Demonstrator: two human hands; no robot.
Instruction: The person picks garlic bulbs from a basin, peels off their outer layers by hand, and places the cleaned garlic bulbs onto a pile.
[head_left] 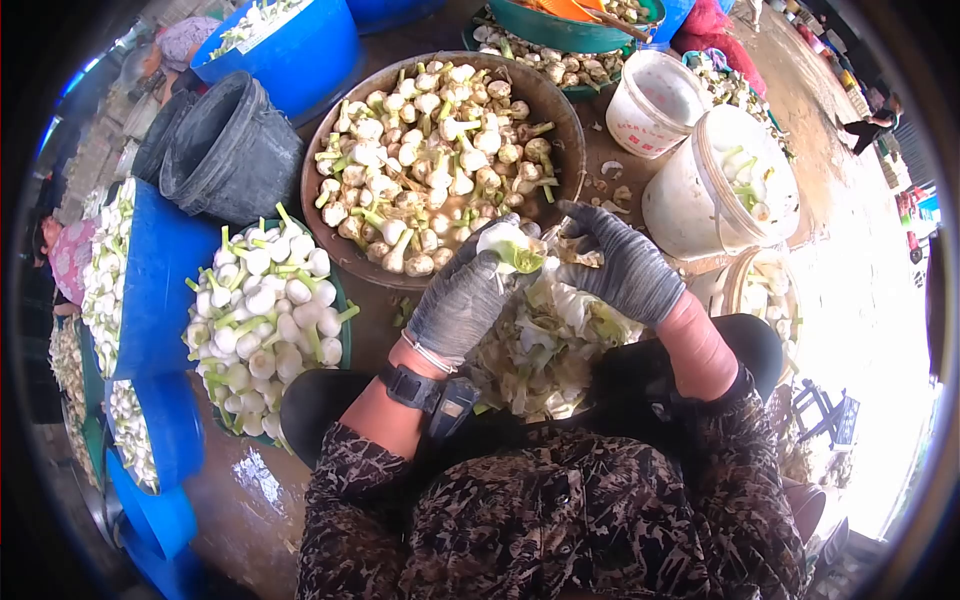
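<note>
Both my hands wear grey gloves and meet in front of a round metal basin (318, 150) of unpeeled bulbs in water. My left hand (462, 300) is closed round a white and green bulb (512, 247). Just right of it, my right hand (625, 265) has its fingers bent together on a piece of brownish skin (580, 250). Beneath both hands lies a heap of loose peelings (545, 350). A green tub of clean white bulbs (268, 320) stands to the left.
White buckets (690, 210) with bulbs stand on the right, an emptier white bucket (650, 115) behind them. Black buckets (225, 150) and blue tubs (290, 60) are at the upper left. A person (70, 255) sits at the far left; another (873, 125) is at the far right.
</note>
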